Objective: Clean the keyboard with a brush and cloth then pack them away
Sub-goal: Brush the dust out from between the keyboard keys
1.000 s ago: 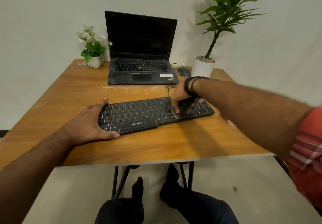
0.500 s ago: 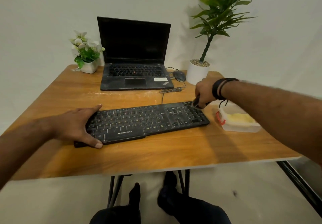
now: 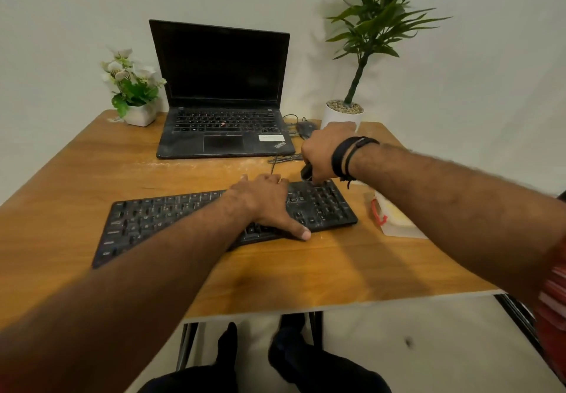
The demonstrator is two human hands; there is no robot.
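A black keyboard (image 3: 159,218) lies across the wooden table (image 3: 306,273). My left hand (image 3: 266,203) lies flat over its right-middle part, fingers over the far edge, thumb on the near edge. My right hand (image 3: 324,154) is curled round a dark brush (image 3: 306,173) at the keyboard's far right corner; only a small part of the brush shows below the fist. A clear plastic box (image 3: 395,221) with a red clip and something yellow inside sits right of the keyboard, partly hidden by my right forearm.
An open black laptop (image 3: 223,123) stands at the back of the table, with a mouse (image 3: 306,128) and cable beside it. A small flower pot (image 3: 137,111) is at the back left, a tall plant in a white pot (image 3: 343,114) at the back right.
My left hand has moved from the keyboard's left end to its right-middle part. My right hand with the brush has stayed at the far right corner. The camera has tilted closer.
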